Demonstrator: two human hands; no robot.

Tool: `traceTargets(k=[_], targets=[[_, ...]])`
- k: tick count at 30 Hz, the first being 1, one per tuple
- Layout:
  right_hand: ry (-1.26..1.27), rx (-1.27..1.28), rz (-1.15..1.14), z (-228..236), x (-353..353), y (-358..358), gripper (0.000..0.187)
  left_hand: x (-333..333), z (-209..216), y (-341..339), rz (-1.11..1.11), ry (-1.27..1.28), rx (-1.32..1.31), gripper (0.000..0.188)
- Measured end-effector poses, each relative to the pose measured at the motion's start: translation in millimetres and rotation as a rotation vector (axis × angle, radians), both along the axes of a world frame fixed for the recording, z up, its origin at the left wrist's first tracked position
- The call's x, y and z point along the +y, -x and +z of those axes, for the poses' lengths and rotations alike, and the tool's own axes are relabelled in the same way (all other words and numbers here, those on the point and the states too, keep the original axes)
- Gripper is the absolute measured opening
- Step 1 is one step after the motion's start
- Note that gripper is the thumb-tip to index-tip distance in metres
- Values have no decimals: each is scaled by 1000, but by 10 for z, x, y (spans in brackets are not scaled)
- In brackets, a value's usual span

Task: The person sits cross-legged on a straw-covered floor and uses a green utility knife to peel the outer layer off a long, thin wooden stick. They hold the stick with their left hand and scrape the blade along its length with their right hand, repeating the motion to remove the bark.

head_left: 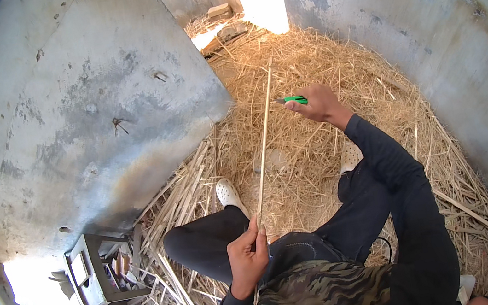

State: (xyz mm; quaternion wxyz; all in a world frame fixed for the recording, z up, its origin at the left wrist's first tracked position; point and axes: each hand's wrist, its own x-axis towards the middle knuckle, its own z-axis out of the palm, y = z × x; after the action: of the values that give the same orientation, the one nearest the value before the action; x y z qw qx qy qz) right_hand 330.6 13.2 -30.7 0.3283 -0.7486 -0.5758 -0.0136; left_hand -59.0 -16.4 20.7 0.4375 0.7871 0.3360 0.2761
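Note:
My left hand is closed around the near end of a long, thin, pale stick, which looks like a split cane or reed. The stick slants up and away from me, and its far tip lies over the straw. A knife with a green handle is gripped in my right hand, to the right of the stick's upper half. Its short dark blade points left toward the stick, with a small gap seemingly between them.
Loose straw and shavings cover the floor around my white clogs. Long split strips lie along the left. A small box-like stand holds assorted items. Grey walls flank both sides; a brick sits near the bright opening.

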Motion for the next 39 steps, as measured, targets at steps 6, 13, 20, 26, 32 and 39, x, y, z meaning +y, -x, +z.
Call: traceTargets(k=[6,13,20,26,32,39], targets=[[-28,-63,-52,77,166,96,76,-146,27,180,-65,-151,62,32],[-66,-257,-104,-104,271,-209,74,-205,65,388,-141,-73,84,32],[-58,-568,-21,-585,364,-594,73,-108,96,322,-216,-136,181,35],[-166,-536,127,-752,414,-875,73,-72,110,412,-223,-79,185,35],[-156,-556,174,-918,356,-868,74,-31,21,472,-253,2,160,36],[355,159,-25,-302,490,-319,74,209,-230,364,5,709,-77,32]])
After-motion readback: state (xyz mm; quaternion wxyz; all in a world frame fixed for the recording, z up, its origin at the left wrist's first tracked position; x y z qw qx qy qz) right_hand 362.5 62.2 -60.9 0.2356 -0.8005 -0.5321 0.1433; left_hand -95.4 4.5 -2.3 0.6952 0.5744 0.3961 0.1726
